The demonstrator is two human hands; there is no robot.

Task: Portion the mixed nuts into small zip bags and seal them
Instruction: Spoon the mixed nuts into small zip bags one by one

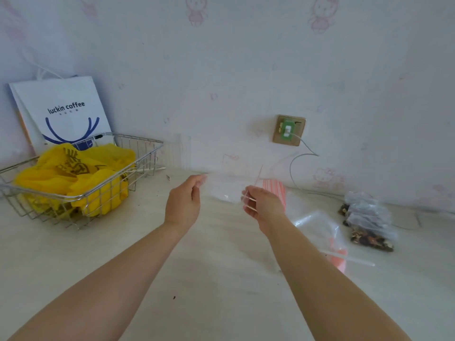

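Your left hand and right hand each pinched an edge of one clear, empty zip bag, held above the desk; both grips grasped it. Filled nut bags lay stacked at right, near the wall. Wire basket with yellow plastic bag stood left.

Both hands up over pale counter, holding one small clear plastic zip bag btwn them: left hand pinches its left edge, right hand grips right edge. Stack of red-striped clear zip bags just behind right hand. Filled, nut-packed small clear bags piled at right, near wall. Wire metal basket w/ crumpled yellow plastic bag at left; white paper coffee bag leans on wall behind it.
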